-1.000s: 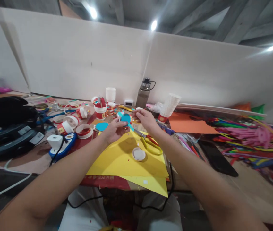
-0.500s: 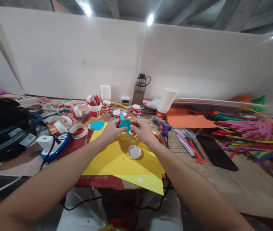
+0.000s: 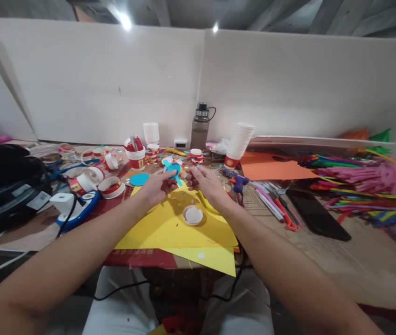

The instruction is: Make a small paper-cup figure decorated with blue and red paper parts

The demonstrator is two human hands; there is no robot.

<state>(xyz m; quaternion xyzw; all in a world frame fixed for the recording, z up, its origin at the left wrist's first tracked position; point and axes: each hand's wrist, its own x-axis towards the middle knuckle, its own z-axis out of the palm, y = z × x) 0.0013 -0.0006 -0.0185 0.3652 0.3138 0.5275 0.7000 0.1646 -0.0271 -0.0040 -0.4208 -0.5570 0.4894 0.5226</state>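
My left hand (image 3: 159, 186) holds a round blue paper piece (image 3: 172, 172) with strips sticking out from its edge, pinched between thumb and fingers above the yellow paper (image 3: 163, 230). Just to its right, my right hand (image 3: 203, 183) is closed, thumb against fingers, apart from the blue piece; what it grips, if anything, is too small to name. A white cup base (image 3: 192, 215) lies on the yellow paper below both hands. Another blue disc (image 3: 138, 179) rests behind my left wrist.
Stacked paper cups (image 3: 240, 144), a bottle (image 3: 200, 128) and small red-and-white cup pieces stand at the back. To the right are a glue gun (image 3: 238, 181), pens, a phone (image 3: 318, 215) and pipe cleaners. Cut cup rings (image 3: 111, 187) and a power strip (image 3: 79, 211) lie left.
My right hand has let go of the blue piece and moved slightly right. My left hand has carried the piece a little left and tilted it. The view has shifted slightly.
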